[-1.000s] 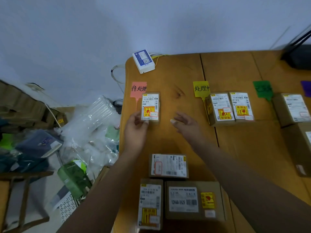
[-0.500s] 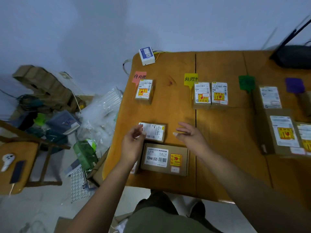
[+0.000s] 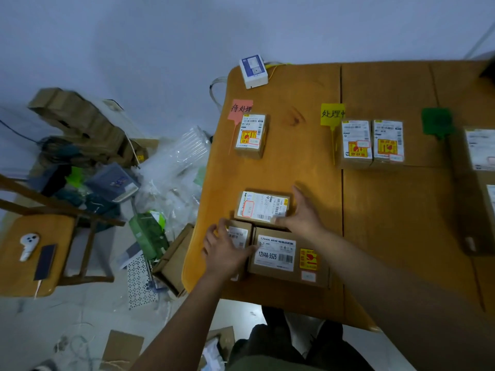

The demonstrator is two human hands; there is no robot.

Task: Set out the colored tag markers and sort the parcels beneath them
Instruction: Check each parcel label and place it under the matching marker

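Left hand [image 3: 227,253] is lying palm-down, fingers spread flat, on small brown cardboard parcel [image 3: 240,229] near worktop's near-left corner. Right hand [image 3: 302,218] is touching white-labelled flat cardboard parcel [image 3: 261,206] just behind, fingers straight.

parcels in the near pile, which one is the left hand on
The small parcel at the pile's near left, beside the big 12V4A-S525 box; the left hand covers most of it. The right hand touches the parcel behind.

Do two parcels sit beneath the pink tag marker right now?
No, a single parcel lies by the pink tag; the pair of parcels sits under the yellow tag.
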